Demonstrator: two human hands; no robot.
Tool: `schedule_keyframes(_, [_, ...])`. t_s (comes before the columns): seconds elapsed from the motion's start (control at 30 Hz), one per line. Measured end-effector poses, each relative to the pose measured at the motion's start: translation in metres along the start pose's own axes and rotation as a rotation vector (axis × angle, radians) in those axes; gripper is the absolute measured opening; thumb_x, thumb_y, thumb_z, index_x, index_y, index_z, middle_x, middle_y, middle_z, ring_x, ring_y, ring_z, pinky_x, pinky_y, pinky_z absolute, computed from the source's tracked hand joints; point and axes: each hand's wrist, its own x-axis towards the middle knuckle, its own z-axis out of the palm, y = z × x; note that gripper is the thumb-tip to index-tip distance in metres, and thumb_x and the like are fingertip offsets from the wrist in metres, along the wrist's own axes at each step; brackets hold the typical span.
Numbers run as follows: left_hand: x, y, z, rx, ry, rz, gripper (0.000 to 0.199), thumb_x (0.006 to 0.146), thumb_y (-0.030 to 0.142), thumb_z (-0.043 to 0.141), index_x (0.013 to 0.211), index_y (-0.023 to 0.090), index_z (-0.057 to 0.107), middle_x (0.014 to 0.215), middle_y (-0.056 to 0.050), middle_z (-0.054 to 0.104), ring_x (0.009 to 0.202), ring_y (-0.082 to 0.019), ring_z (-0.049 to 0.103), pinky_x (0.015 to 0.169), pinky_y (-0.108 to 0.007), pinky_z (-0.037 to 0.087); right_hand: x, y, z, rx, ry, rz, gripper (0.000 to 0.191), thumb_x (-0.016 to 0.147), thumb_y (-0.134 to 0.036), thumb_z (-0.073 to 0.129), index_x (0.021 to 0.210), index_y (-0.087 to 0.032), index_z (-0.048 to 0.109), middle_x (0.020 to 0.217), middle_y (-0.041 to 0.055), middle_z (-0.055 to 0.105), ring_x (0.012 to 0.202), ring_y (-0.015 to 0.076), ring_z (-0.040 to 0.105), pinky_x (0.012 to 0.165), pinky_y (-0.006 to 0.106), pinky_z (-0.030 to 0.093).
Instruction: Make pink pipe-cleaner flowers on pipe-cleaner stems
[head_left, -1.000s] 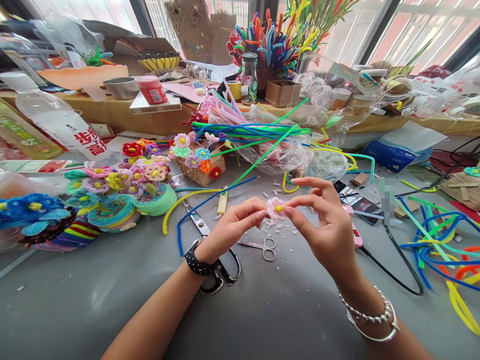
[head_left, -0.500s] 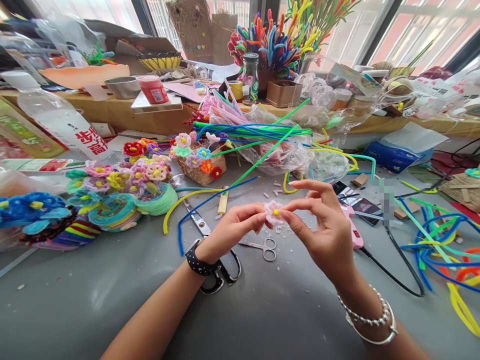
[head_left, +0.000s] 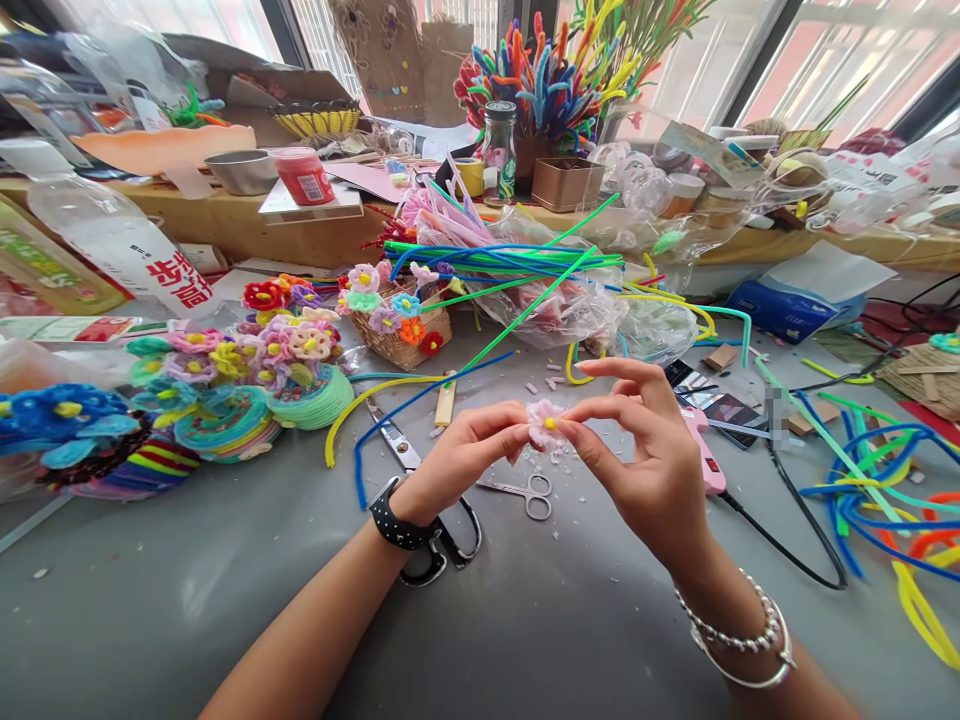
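Observation:
A small pale pink fuzzy flower (head_left: pixel 541 437) with a yellow centre is held above the grey table, between my two hands. My left hand (head_left: pixel 487 440) pinches its left edge with thumb and fingers. From the other side, my right hand (head_left: pixel 637 450) grips it between thumb and forefinger, the other fingers raised and bent. Beneath the flower lie small silver scissors (head_left: pixel 538 497). Large black-handled scissors (head_left: pixel 459 540) rest partly hidden under my left wrist. A pink hot glue gun (head_left: pixel 705 455) with a black cord sits partly behind my right hand.
Finished fuzzy flowers (head_left: pixel 277 345) in small pots stand at the left, near a small flower basket (head_left: pixel 397 325). Green and blue pipe cleaners (head_left: pixel 510 262) lie on plastic bags at the back. Loose coloured pipe cleaners (head_left: pixel 892 470) are tangled at the right. A plastic bottle (head_left: pixel 112 235) leans at left.
Both hands keep their pinch on the flower and have barely moved. The view has shifted very slightly; nothing else differs visibly.

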Motion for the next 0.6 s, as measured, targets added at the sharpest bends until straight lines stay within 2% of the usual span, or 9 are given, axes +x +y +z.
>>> schedule_keyframes(0.33, [0.0005,0.0009,0.0009,0.043,0.035,0.102,0.019,0.079,0.024,0.049,0.066,0.016,0.060,0.065,0.001,0.044,0.060,-0.008,0.039,0.057,-0.021,0.031,0.0001,0.0006,-0.0001,-0.010,-0.001,0.001,0.003,0.072,-0.019,0.060,0.072,-0.022,0.062,0.103,0.0029,0.052,0.089,0.0189,0.049,0.074,0.035,0.040])
schedule_keyframes(0.6, [0.0004,0.0017,0.0009,0.083,0.054,0.118,0.023,0.079,0.025,0.050,0.060,0.015,0.060,0.064,0.000,0.046,0.062,-0.009,0.041,0.058,-0.022,0.033,0.0001,0.0012,0.0009,-0.003,-0.005,0.002,0.004,0.072,-0.018,0.060,0.072,-0.022,0.061,0.104,0.0028,0.052,0.091,0.0190,0.048,0.075,0.035,0.039])
